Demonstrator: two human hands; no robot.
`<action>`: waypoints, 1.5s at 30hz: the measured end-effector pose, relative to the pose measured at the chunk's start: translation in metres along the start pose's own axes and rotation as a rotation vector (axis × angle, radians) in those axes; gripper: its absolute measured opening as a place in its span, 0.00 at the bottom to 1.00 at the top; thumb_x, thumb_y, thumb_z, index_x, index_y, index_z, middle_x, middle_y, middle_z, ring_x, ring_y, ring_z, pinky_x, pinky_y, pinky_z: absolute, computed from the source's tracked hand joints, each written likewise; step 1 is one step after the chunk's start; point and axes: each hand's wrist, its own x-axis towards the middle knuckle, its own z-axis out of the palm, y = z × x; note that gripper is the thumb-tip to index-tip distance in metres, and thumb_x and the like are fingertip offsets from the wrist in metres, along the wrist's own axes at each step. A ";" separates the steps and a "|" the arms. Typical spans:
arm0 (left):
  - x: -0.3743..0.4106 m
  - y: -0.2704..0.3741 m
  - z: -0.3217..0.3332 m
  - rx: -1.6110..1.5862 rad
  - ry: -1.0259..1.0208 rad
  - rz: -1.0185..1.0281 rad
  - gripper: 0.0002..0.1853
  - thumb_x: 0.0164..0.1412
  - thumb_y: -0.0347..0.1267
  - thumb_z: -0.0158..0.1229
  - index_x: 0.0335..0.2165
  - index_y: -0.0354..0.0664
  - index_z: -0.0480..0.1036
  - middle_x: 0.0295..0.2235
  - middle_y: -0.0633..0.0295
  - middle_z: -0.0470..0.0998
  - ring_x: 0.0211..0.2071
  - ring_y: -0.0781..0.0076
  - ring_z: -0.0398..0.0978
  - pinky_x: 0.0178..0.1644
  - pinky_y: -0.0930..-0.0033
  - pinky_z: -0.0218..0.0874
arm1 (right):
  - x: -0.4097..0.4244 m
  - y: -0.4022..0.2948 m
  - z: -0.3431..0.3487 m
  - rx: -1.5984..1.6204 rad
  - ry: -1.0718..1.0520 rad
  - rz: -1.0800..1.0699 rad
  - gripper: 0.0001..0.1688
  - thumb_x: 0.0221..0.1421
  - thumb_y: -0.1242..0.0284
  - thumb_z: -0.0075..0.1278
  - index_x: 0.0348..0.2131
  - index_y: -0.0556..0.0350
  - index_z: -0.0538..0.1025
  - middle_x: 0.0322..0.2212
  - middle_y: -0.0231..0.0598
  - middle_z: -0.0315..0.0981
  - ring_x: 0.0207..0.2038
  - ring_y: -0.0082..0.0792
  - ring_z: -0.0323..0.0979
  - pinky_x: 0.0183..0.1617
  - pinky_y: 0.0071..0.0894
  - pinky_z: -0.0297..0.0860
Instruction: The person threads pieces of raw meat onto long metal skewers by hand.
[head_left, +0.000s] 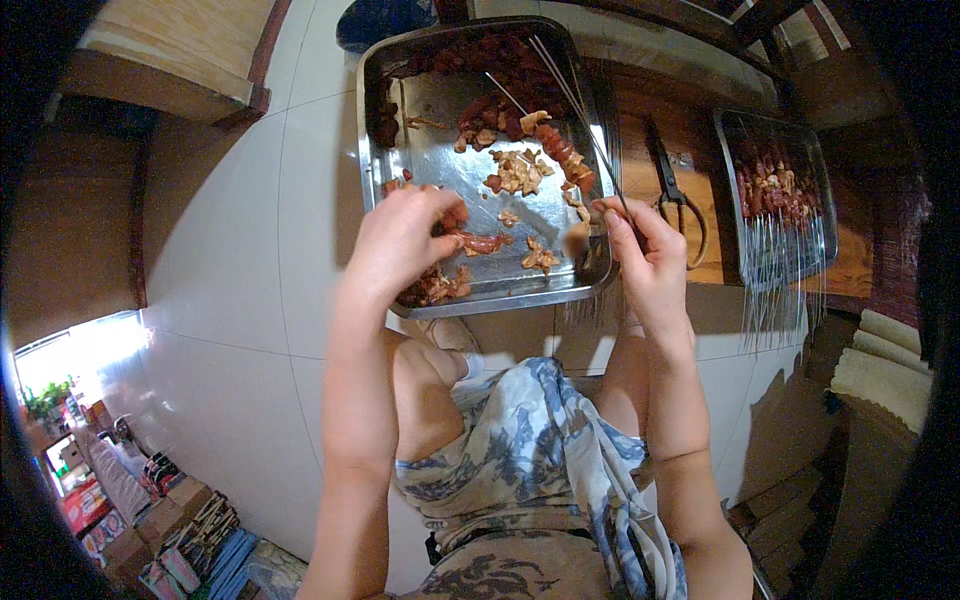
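A large metal tray (495, 298) holds raw meat pieces, with a heap of dark red meat (480, 56) at its far end. My left hand (409, 236) is over the tray's left side, its fingers curled at a strip of meat (486, 242); whether they grip it is hard to tell. At the tray's right edge, my right hand (645, 240) pinches thin metal skewers (577, 109) that point up and left over the tray. A skewer threaded with meat (559, 146) lies inside. Pale, fatty pieces (519, 171) lie mid-tray.
Black-bladed scissors (670, 187) lie on a wooden surface (694, 251) right of the tray. Farther right, a smaller metal tray (829, 217) holds loaded skewers (776, 187), their bare ends overhanging the near edge. Wooden furniture (172, 75) stands at upper left; boxes and packages (150, 525) are at lower left.
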 end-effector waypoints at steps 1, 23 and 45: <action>-0.004 0.005 0.005 0.070 0.017 -0.012 0.10 0.41 0.28 0.62 0.29 0.40 0.74 0.26 0.56 0.75 0.34 0.56 0.73 0.39 0.58 0.65 | 0.000 0.001 0.000 0.001 0.003 -0.003 0.10 0.56 0.77 0.48 0.37 0.66 0.76 0.29 0.40 0.78 0.32 0.24 0.73 0.36 0.22 0.67; 0.085 0.021 0.042 0.031 0.434 0.136 0.14 0.43 0.21 0.57 0.34 0.41 0.76 0.33 0.50 0.76 0.37 0.50 0.74 0.41 0.59 0.66 | 0.006 0.009 -0.015 0.019 0.156 0.038 0.12 0.58 0.75 0.47 0.40 0.64 0.75 0.32 0.36 0.75 0.35 0.23 0.69 0.40 0.20 0.65; 0.044 -0.006 -0.015 -1.495 0.446 -0.070 0.11 0.54 0.24 0.59 0.38 0.36 0.71 0.35 0.54 0.77 0.36 0.66 0.77 0.41 0.65 0.72 | -0.007 -0.010 0.005 -0.060 -0.052 0.063 0.10 0.55 0.78 0.49 0.37 0.65 0.76 0.26 0.39 0.77 0.29 0.21 0.72 0.34 0.20 0.67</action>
